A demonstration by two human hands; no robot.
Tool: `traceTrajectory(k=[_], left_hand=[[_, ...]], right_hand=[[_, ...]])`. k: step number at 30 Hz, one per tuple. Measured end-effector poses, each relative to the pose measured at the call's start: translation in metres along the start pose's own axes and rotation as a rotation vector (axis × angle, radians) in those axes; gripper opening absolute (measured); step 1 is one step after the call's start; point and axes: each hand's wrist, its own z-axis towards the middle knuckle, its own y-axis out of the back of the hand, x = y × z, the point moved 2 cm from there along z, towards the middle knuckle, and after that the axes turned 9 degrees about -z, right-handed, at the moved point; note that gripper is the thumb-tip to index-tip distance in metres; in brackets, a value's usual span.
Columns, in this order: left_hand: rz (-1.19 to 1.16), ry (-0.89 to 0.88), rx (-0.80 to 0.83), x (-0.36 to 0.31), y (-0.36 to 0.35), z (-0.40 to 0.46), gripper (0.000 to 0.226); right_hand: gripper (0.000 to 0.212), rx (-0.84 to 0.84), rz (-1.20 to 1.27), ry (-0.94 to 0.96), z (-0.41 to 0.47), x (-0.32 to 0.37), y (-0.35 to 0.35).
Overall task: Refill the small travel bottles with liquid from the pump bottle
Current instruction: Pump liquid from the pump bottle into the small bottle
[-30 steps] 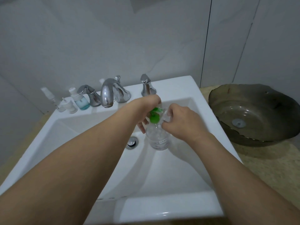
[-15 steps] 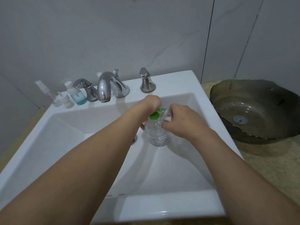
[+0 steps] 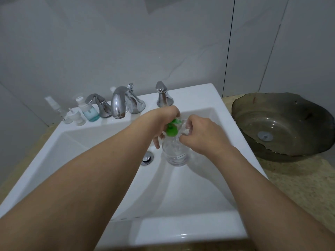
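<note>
White sink at frame centre, left hand curled round the green pump of a clear pump bottle, right hand pinching a small clear bottle beside it (blurred), travel bottles upper left.

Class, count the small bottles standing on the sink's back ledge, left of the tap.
3: a clear spray bottle farthest left, a short white-capped bottle beside it, and a pump bottle with blue liquid nearest the tap handle. Others may be hidden.
</note>
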Motion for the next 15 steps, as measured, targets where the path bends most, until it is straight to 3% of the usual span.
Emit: traceTrajectory(k=[7,15], left_hand=[[0.036,-0.049,-0.097,0.005,-0.006,0.015,0.033],[0.045,-0.058,-0.118,0.009,-0.009,0.020,0.034]], right_hand=[[0.028,0.045,-0.022,-0.017,-0.001,0.001,-0.002],[0.027,0.093,-0.035,-0.036,0.000,0.000,-0.005]])
